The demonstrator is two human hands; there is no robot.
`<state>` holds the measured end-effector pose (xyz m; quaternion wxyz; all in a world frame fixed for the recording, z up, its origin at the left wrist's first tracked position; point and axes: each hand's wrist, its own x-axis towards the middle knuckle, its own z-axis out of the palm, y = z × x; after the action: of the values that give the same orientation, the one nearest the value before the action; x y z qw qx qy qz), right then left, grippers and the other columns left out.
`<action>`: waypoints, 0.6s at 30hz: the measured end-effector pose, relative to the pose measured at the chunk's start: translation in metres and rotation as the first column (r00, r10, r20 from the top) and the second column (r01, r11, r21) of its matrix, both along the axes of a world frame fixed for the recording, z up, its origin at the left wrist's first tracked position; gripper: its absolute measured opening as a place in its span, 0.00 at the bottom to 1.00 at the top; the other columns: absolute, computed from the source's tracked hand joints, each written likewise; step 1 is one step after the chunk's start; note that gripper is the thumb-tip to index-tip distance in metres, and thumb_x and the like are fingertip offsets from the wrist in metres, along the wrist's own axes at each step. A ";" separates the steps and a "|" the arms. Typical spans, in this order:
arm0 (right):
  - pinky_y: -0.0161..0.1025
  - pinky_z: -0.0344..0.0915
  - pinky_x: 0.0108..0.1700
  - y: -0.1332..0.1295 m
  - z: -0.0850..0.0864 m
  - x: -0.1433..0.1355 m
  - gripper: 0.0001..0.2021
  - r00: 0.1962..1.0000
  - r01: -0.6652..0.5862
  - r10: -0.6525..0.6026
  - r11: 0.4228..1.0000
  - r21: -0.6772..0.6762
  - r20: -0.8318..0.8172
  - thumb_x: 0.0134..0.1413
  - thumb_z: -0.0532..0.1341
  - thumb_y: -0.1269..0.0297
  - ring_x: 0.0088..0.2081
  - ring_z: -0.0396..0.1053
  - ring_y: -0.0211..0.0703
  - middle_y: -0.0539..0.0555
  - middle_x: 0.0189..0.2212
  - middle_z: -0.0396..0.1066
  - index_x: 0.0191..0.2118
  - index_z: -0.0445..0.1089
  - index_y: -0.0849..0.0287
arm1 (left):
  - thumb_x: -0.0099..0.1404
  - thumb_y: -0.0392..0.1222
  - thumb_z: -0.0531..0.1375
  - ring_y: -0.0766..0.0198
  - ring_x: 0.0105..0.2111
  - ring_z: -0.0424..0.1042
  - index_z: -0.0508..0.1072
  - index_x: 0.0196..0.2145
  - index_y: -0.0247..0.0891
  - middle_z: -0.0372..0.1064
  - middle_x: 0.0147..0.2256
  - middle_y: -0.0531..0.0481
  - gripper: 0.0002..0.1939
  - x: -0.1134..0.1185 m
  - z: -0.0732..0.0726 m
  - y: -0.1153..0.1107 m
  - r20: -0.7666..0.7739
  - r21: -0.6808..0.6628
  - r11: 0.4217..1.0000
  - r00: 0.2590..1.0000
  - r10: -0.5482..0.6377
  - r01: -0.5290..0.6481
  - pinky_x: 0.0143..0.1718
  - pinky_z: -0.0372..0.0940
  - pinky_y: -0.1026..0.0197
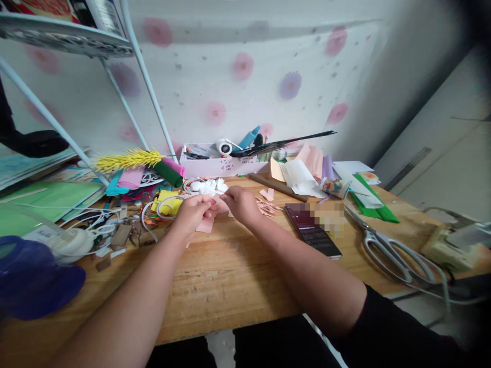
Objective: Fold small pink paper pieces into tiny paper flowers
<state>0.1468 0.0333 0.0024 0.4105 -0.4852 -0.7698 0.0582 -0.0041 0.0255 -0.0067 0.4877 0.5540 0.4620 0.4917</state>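
Both hands meet over the wooden table (230,276), with a small piece of pink paper (220,205) stretched between them. The fingers of my left hand (195,213) are closed on its left side. My right hand (242,205) pinches the other side, its fingertips partly hidden behind the hand. Just below my left hand lies another pink paper piece (206,225). A pile of thin pink paper strips (267,207) is right of my right hand. White crumpled pieces (209,187) sit behind the hands.
A phone (312,230) and large scissors (387,245) lie to the right. Scraps and white cord (148,217) crowd the left, beside a purple-blue object (34,278). A white box (220,166) of tools stands at the back. A white metal rack (148,87) rises at the left.
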 end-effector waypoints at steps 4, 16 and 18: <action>0.31 0.46 0.25 0.000 0.000 0.000 0.15 0.999 0.016 -0.017 1.000 0.012 0.051 0.53 0.51 0.60 0.22 0.54 0.33 0.49 0.18 0.58 0.20 0.60 0.61 | 0.47 0.41 0.58 0.74 0.17 0.58 0.69 0.27 0.33 0.68 0.24 0.50 0.09 -0.004 0.001 0.002 0.008 0.024 0.989 0.989 0.146 -0.146 0.16 0.51 0.71; 0.29 0.48 0.24 0.008 -0.008 0.004 0.09 0.997 -0.041 0.027 0.977 -0.207 -0.069 0.48 0.56 0.62 0.22 0.57 0.32 0.48 0.20 0.64 0.24 0.65 0.62 | 0.49 0.41 0.54 0.75 0.11 0.53 0.68 0.28 0.35 0.64 0.22 0.54 0.09 -0.007 0.006 0.002 -0.174 0.068 0.952 0.937 0.304 -0.297 0.09 0.46 0.71; 0.29 0.50 0.26 0.008 -0.010 0.003 0.07 0.996 -0.059 0.043 0.975 -0.213 -0.082 0.48 0.55 0.65 0.24 0.59 0.32 0.49 0.21 0.65 0.25 0.66 0.62 | 0.49 0.40 0.54 0.75 0.11 0.53 0.68 0.28 0.35 0.65 0.22 0.53 0.09 -0.007 0.005 0.003 -0.181 0.076 0.953 0.936 0.303 -0.294 0.09 0.46 0.71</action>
<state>0.1502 0.0418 -0.0072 0.3832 -0.5043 -0.7549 0.1704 -0.0115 0.0280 -0.0016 0.3478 0.5334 0.5735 0.5155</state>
